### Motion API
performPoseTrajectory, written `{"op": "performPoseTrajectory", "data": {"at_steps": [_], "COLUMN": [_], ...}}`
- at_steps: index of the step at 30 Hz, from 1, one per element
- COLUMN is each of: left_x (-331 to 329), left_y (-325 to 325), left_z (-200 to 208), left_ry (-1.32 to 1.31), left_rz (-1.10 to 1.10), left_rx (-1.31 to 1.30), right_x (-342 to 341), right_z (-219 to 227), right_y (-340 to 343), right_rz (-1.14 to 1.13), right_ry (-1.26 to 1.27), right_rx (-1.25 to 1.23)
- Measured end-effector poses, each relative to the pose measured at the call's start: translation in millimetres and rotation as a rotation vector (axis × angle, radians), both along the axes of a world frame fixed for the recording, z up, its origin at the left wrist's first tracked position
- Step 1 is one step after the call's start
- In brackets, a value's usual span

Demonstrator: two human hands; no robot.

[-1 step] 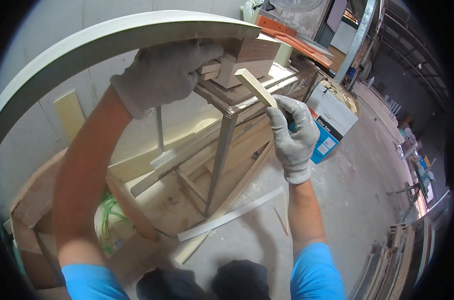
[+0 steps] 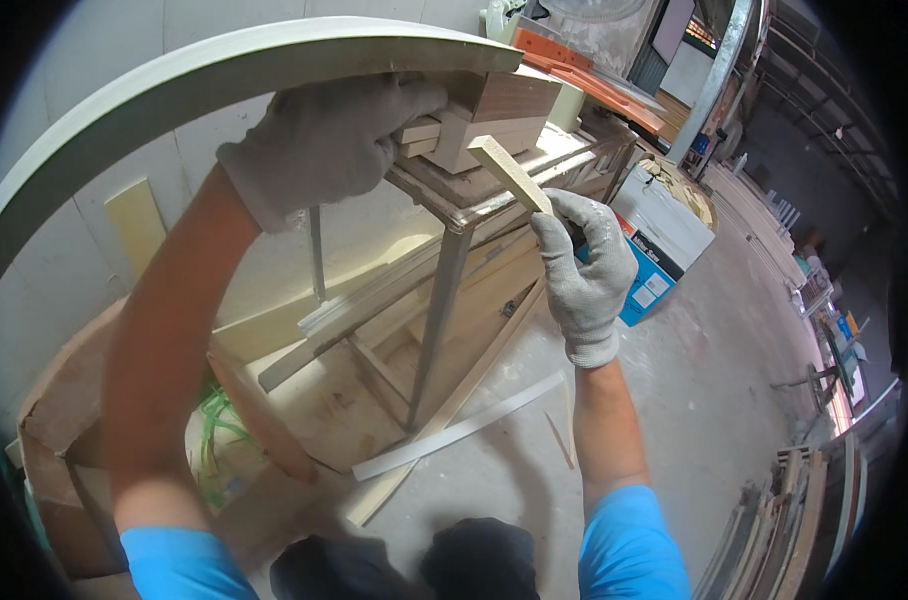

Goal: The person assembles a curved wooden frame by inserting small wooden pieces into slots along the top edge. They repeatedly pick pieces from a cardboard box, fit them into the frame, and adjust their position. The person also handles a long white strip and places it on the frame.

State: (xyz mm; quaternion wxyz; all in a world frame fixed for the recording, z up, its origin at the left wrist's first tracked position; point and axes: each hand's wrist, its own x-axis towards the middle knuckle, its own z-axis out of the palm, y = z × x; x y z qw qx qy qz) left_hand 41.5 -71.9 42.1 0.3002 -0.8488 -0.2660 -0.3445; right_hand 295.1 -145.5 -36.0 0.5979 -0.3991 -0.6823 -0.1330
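Note:
My left hand (image 2: 319,150), in a pale grey work glove, is tucked beneath a long white board (image 2: 274,52) that bends across the top of the view. Its fingers close around the near ends of short wood strips (image 2: 417,138), which meet a wooden block (image 2: 474,130) on a metal-framed stand (image 2: 444,260). Part of the grip is hidden by the glove. Gloved too, my right hand (image 2: 589,270) pinches a short pale wood strip (image 2: 509,172) between thumb and fingers. That strip tilts up toward the block, with a small gap visible between them.
A blue and white carton (image 2: 664,220) holding wood offcuts stands right of the stand. Long boards (image 2: 374,310) lie under it, and a white strip (image 2: 464,425) crosses the floor. An open cardboard box (image 2: 59,430) is at left; stacked lengths (image 2: 789,520) stand lower right.

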Motion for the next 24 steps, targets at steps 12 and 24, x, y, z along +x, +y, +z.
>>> {"op": "performPoseTrajectory", "data": {"at_steps": [12, 24], "left_x": [-8, 18], "left_y": [-3, -8], "left_z": [-35, -36], "left_ry": [-0.586, -0.548], "left_rz": [-0.201, -0.062], "left_rx": [-0.292, -0.236], "right_x": [-7, -6], "right_z": [-4, -5], "right_y": [-8, 1], "right_rz": [0.037, 0.028], "right_ry": [-0.011, 0.069], "right_rx": [-0.046, -0.037]}}
